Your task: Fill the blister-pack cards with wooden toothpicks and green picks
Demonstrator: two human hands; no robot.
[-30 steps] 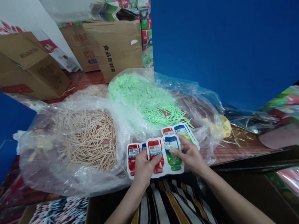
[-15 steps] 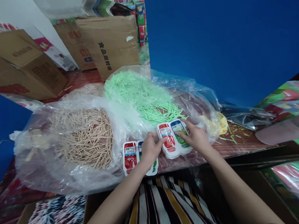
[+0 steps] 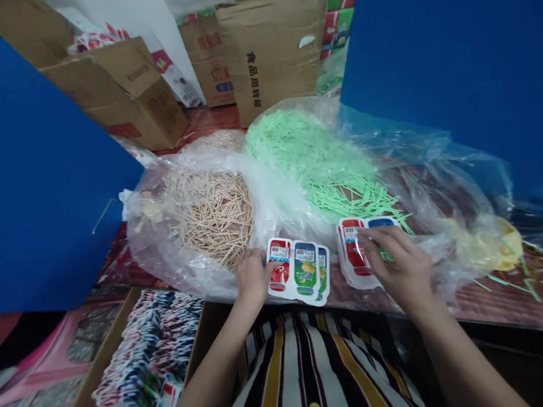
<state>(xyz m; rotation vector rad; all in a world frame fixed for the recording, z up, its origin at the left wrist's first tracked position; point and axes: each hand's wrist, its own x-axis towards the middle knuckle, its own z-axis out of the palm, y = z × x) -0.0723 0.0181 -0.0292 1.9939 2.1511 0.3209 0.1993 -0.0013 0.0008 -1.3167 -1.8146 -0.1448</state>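
Hands at a cluttered bench (image 3: 495, 302), as I see them over the head cam. The left hand (image 3: 251, 277) pinches the left edge of a strip of packs (image 3: 302, 269), thumb on the red pack, grip closed on it. The strip, red then green w/ more layered beneath, lies at the bench's front edge, just above a striped shirt (image 3: 308, 376). The right hand (image 3: 399, 269) rests w/ fingers spread on a stack of packs (image 3: 352, 253), grip open, nothing clasped. The stack sits just right of the strip, apart from it, red & blue tops showing. Both lie against a clear plastic bag (image 3: 442, 171) spread across the bench. In the bag, behind the strip, is a heap of wooden sticks (image 3: 211, 211); beside it, behind the stack, a heap of green sticks (image 3: 315, 159). A few green sticks lie loose at far right. Cardboard boxes (image 3: 271, 53) stand at the back between blue panels (image 3: 36, 203). Lower left, an open box (image 3: 138, 364) holds more packs.
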